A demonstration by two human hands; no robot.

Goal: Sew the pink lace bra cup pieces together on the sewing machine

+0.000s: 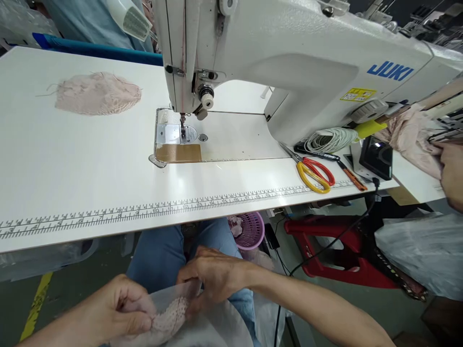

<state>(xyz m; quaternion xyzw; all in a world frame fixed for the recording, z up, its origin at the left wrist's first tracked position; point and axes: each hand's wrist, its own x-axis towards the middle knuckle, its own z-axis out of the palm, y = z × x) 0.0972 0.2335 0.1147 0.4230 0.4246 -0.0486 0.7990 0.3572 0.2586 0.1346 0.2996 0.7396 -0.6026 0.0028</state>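
Observation:
Below the table edge, over the lap, my left hand [126, 311] is closed, its thumb and fingers pinching a pale pink lace piece [170, 318]. My right hand [213, 274] is bent over the rim of a translucent plastic bag [220, 327] and closed on it; its fingertips are partly hidden. The lace lies between the two hands, against the bag's film. Up on the table, a flat pale pink fabric piece [97, 94] with frayed edges and loose threads rests left of the white sewing machine [289, 58].
Yellow-and-red-handled scissors [314, 173], a seam-ripper-like tool [352, 176], coiled white cord [331, 140] and a black phone-like device [376, 156] lie at the right. A purple basket [251, 231] and red stool [336, 255] stand below. A black cable hangs nearby. Another person's arm [452, 168] shows at right.

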